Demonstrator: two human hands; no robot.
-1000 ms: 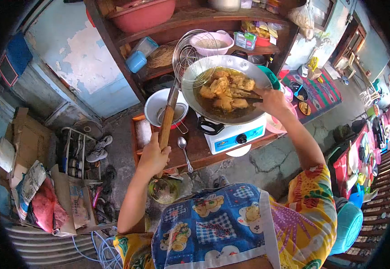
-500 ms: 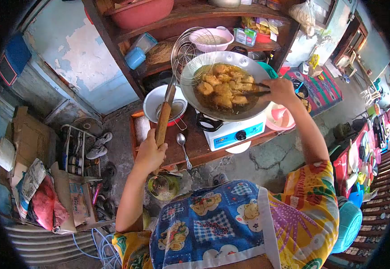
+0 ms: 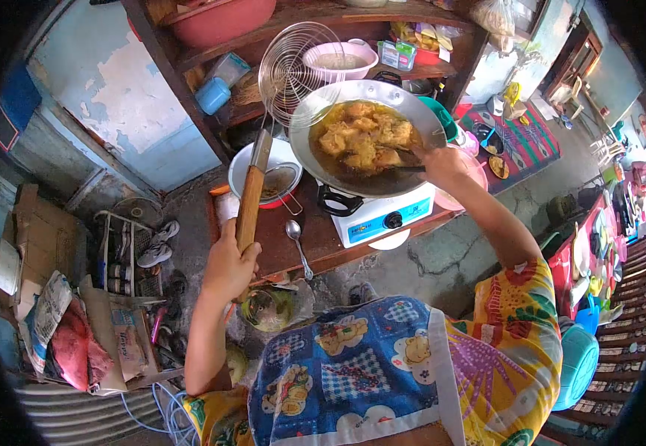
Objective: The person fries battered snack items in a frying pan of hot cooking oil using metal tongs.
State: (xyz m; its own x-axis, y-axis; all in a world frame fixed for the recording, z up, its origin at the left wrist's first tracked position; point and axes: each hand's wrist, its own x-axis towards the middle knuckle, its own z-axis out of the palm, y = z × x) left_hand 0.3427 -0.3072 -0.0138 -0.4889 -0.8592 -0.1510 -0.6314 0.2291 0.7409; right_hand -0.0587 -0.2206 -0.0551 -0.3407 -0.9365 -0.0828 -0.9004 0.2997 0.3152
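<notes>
My left hand grips the wooden handle of a wire skimmer, whose round mesh is raised beside the left rim of the wok. The wok sits on a white single-burner stove and holds several golden fried pieces in oil. My right hand is at the wok's right rim, closed on a dark utensil that reaches among the pieces.
A white bowl with a small strainer and a metal spoon lie on the low wooden table. Shelves with bowls and boxes stand behind. Boxes, shoes and bags clutter the floor at left; plastic ware at right.
The skimmer has been lifted and drawn left, off the wok's rim. My right hand has slid slightly lower along the wok's right edge with the utensil.
</notes>
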